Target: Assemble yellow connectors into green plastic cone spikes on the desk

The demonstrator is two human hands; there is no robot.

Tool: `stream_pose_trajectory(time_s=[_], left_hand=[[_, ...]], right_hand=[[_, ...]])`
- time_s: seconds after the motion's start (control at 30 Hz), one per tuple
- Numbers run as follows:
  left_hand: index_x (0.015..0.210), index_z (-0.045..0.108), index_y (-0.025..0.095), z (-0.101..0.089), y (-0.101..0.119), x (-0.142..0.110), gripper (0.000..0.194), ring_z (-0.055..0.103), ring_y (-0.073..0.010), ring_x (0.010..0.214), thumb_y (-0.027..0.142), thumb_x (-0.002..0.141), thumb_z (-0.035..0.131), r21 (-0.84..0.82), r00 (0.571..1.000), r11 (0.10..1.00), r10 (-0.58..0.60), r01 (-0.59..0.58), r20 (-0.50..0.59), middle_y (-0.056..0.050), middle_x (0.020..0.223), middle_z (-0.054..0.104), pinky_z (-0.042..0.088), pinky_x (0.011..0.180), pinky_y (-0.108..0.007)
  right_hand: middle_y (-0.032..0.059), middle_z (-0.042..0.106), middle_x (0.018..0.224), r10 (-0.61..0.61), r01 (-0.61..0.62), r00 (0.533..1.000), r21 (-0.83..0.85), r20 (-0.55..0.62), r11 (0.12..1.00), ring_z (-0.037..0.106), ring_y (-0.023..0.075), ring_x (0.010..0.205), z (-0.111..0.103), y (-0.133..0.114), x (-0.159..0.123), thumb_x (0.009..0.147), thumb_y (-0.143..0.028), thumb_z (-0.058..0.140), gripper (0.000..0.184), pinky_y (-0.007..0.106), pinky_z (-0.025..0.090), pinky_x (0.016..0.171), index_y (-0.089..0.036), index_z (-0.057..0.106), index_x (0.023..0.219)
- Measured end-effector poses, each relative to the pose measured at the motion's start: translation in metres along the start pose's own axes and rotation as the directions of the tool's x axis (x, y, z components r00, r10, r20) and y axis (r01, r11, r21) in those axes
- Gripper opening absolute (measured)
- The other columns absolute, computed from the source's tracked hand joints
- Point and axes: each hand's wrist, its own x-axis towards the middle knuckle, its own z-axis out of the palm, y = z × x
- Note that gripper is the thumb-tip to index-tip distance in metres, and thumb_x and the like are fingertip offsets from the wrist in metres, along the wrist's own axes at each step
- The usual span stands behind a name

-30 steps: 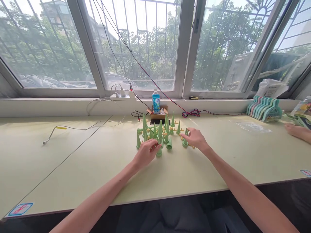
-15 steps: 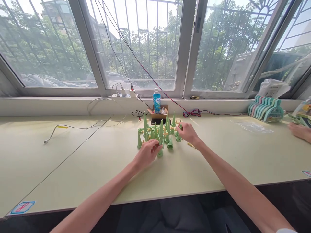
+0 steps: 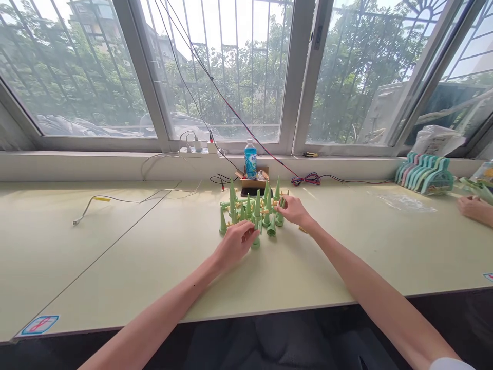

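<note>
Several green plastic cones [image 3: 258, 204] with hollow, collared bases stand in a cluster on the table, small yellow pieces [image 3: 264, 211] among them. My left hand [image 3: 238, 240] is closed around the upper part of the nearest green cone [image 3: 256, 242], whose base rests on the tabletop. Its fingertips partly hide that cone. At the cluster's right side, my right hand [image 3: 291, 209] pinches another upright green cone [image 3: 280, 221] near its top. Between the two hands, one cone [image 3: 271, 228] lies tipped with its open base towards me.
Behind the cones, a blue bottle [image 3: 250, 162] stands by a small cardboard box [image 3: 254, 183] and a dark phone-like slab [image 3: 250, 192]. Cables [image 3: 308, 178] run along the back. At right are hangers [image 3: 423, 172], clear plastic film [image 3: 408, 201] and another person's hand [image 3: 474, 207].
My right hand has shifted slightly left, bringing its cone closer to the cluster. My left hand stays on its cone. The whole view has moved a little.
</note>
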Motion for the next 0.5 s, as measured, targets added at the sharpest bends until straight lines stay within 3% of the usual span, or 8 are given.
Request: stream_pose_trajectory(time_s=[0.17,0.3,0.4,0.5], left_hand=[[0.075,0.049,0.018,0.001,-0.001,0.0,0.023,0.049,-0.0108,0.061,0.029,0.095,0.051,0.008,1.0,1.0,0.003,-0.003,0.004,0.001,0.072,0.053,0.043,0.058,-0.022],[0.074,0.049,0.018,0.002,0.0,0.0,0.023,0.049,-0.0112,0.061,0.029,0.094,0.051,0.019,1.0,1.0,0.006,-0.006,0.012,0.0,0.071,0.053,0.044,0.058,-0.023],[0.074,0.049,0.018,0.002,0.002,0.0,0.023,0.049,-0.0113,0.061,0.029,0.094,0.051,0.015,1.0,1.0,0.008,-0.008,0.012,0.0,0.071,0.053,0.044,0.058,-0.023],[0.075,0.049,0.018,0.003,0.002,0.0,0.022,0.05,-0.0115,0.061,0.029,0.094,0.051,0.006,1.0,1.0,0.009,-0.009,0.014,0.0,0.072,0.053,0.044,0.058,-0.023]], right_hand=[[-0.0034,0.056,0.059,0.014,-0.024,0.993,0.089,0.117,0.996,0.055,0.0132,0.056,-0.004,-0.005,-0.005,0.076,-0.033,0.069,0.028,0.022,0.037,0.052,-0.021,0.044,0.073],[-0.0049,0.059,0.064,0.053,-0.103,0.966,0.191,0.253,0.976,0.059,0.0134,0.053,-0.015,-0.005,-0.01,0.069,-0.028,0.076,0.038,0.022,0.041,0.048,-0.019,0.05,0.096],[-0.0033,0.062,0.07,0.065,-0.112,0.951,0.14,0.301,0.984,0.062,0.0146,0.059,-0.029,0.001,-0.011,0.068,-0.02,0.075,0.053,0.022,0.043,0.052,-0.017,0.05,0.115],[0.0018,0.066,0.074,0.083,-0.078,0.975,-0.032,0.204,0.996,0.064,0.0167,0.074,-0.045,0.012,-0.011,0.082,-0.017,0.06,0.026,0.024,0.045,0.064,-0.016,0.059,0.108]])
